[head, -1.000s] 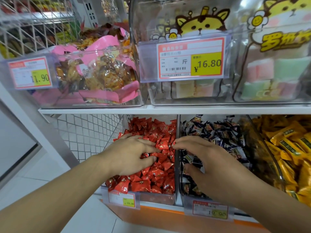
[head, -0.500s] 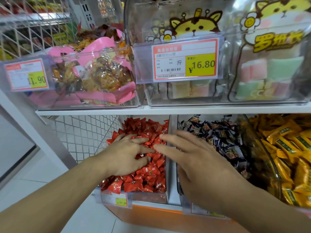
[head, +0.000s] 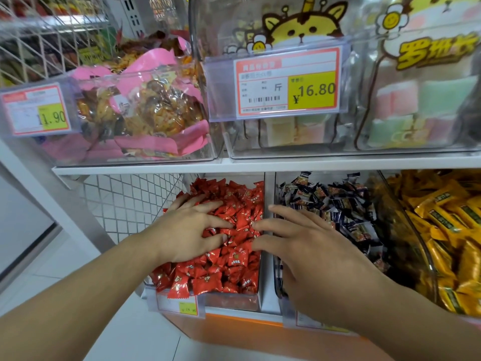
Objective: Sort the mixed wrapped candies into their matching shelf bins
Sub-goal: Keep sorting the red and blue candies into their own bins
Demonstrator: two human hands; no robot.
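Left hand (head: 187,230) lies flat on crinkly red candies (head: 229,269) filling the clear bin (head: 231,303); right hand (head: 312,254) hovers beside, fingers loose, empty.

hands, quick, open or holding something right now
Left hand: open, fingers spread flat on the red candies.
Right hand: open, fingers straight, reaching over the divider, holding nothing.

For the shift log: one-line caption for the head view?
Left hand spread flat on the red candies, right hand reaching over the divider beside the dark candies.
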